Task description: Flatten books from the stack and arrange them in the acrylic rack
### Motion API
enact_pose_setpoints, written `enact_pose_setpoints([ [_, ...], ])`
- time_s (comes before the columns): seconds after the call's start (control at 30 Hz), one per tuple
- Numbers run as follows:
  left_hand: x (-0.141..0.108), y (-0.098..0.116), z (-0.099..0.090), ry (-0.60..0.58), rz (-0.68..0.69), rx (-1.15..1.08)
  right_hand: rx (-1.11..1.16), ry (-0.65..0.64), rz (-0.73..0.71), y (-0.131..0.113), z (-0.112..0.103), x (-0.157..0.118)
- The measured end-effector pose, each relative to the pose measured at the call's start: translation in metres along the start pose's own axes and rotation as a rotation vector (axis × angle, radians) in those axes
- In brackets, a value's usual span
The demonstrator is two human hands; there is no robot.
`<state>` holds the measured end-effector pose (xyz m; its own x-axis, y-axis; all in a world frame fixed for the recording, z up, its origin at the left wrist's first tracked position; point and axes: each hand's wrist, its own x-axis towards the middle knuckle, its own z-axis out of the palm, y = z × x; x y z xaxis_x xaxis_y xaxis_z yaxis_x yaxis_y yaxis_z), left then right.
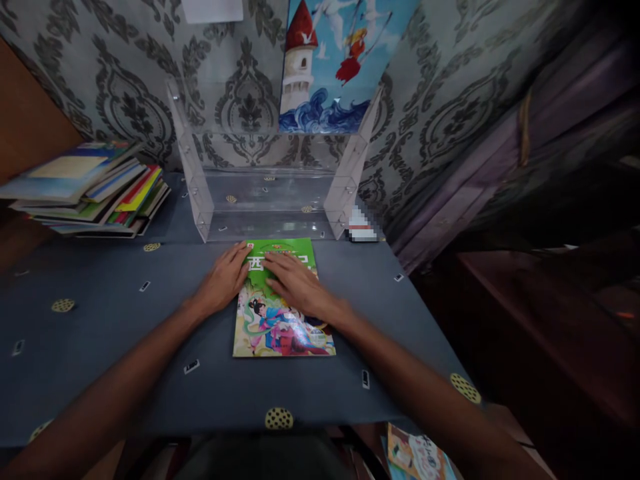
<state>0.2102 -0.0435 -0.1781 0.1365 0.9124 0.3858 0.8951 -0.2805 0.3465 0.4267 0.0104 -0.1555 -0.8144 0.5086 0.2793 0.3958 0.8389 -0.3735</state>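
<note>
Partly, the right hand (pixel 297 283) hides lettering (pixel 255 264) on the book (pixel 283 333).

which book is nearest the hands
The green-topped book before the clear rack: left hand and right hand touch it, unlike the stacked books or the one below the table.

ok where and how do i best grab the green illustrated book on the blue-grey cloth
Probably the book is best pinched mid near edge, coming low from the person's side, thumb on top, fingers underneath: it lies flat, looks thin, and that edge is uncovered, while the left hand and right hand are at its far part.
</note>
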Motion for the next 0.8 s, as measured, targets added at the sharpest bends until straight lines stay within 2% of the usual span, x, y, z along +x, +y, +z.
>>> enact_pose_setpoints([
  [0.13,0.000,0.000,0.000,-0.004,-0.013,0.006,-0.030,0.076,0.181,0.032,-0.003,-0.001],
  [0.23,0.000,-0.001,0.000,-0.002,-0.014,0.010,0.010,0.130,0.238,0.050,-0.003,-0.006],
  [0.57,0.001,-0.003,0.001,0.003,0.013,0.023,0.234,0.240,0.189,0.070,0.002,-0.014],
  [0.8,0.001,-0.006,-0.001,-0.004,0.009,-0.017,0.241,0.255,0.185,0.070,0.002,-0.017],
])
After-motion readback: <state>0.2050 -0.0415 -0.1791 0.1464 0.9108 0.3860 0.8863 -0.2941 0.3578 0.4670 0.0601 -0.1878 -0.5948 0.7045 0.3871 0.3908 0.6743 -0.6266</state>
